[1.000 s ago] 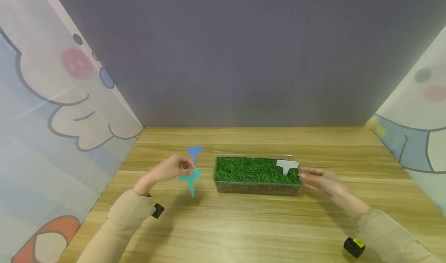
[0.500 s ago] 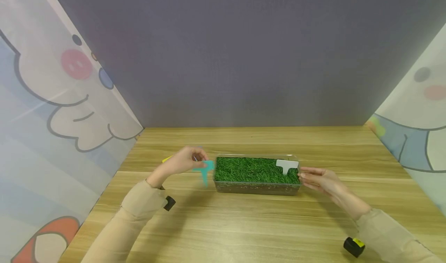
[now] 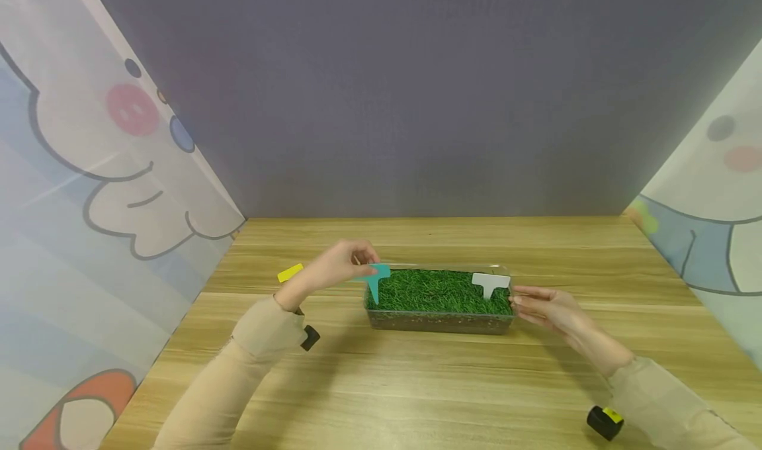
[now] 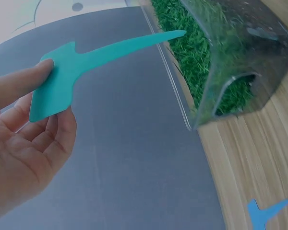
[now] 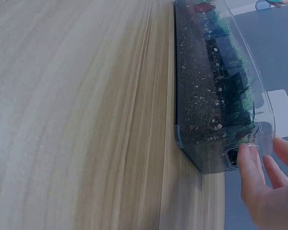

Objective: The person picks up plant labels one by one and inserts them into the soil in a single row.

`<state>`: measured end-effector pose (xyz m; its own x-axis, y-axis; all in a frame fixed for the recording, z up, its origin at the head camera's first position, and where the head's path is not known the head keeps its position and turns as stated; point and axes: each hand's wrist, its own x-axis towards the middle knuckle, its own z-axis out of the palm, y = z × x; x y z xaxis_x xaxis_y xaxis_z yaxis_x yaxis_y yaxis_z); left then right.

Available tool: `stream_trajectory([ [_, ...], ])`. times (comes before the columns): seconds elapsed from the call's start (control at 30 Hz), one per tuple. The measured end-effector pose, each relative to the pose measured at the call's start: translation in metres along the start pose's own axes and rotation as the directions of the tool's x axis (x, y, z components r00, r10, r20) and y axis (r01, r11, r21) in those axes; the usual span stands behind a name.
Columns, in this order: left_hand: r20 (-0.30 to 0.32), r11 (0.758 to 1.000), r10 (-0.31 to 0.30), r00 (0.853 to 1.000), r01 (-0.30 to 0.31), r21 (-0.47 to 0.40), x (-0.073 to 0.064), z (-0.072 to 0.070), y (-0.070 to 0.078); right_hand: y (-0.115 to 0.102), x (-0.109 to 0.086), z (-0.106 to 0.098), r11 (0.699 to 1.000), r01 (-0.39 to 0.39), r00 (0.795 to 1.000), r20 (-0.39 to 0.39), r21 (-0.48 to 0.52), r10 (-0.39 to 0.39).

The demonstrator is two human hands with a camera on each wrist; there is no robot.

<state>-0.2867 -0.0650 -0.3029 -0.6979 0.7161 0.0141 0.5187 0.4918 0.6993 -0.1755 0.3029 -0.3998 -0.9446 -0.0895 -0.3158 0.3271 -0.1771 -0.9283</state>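
Note:
In the head view, my left hand (image 3: pixel 340 265) pinches a teal T-shaped plant label (image 3: pixel 376 274) by its broad head. The label's pointed stem hangs down over the left end of a clear planter box (image 3: pixel 440 323). The left wrist view shows thumb and fingers on opposite faces of the teal label (image 4: pixel 55 84), its tip near the grass (image 4: pixel 197 52). At the box's right end, my right hand (image 3: pixel 550 311) touches the wall with its fingertips, close to an end cutout in the right wrist view. A white T-shaped label (image 3: pixel 491 283) stands in the grass there.
A yellow label (image 3: pixel 290 272) lies on the wooden table (image 3: pixel 417 384) left of the box, partly behind the left forearm. A blue label (image 4: pixel 263 214) lies there too, in the left wrist view. A grey panel (image 3: pixel 381 106) rises behind the table, with printed cloth sides.
My left hand has carried the teal label rightward and slightly away, from beside the box to over its left end. More of the yellow label shows now. The right hand has not moved.

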Motion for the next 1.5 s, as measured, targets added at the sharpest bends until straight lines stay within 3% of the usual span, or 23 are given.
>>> stream_trajectory([
  [0.67, 0.037, 0.992, 0.095, 0.995, -0.097, 0.076, 0.04, 0.025, 0.028, 0.001, -0.001, 0.0, 1.0, 0.013, 1.0, 0.005, -0.015, -0.013],
  [0.97, 0.053, 0.994, 0.095, 0.994, -0.098, 0.053, 0.054, 0.04, 0.034, 0.002, 0.0, -0.001, 0.999, 0.011, 1.0, -0.004, -0.038, -0.011],
  [1.5, 0.067, 0.98, 0.116, 0.991, -0.125, 0.157, 0.071, 0.064, 0.051, 0.001, 0.0, 0.001, 0.999, 0.002, 1.0, -0.009, -0.039, -0.002],
])
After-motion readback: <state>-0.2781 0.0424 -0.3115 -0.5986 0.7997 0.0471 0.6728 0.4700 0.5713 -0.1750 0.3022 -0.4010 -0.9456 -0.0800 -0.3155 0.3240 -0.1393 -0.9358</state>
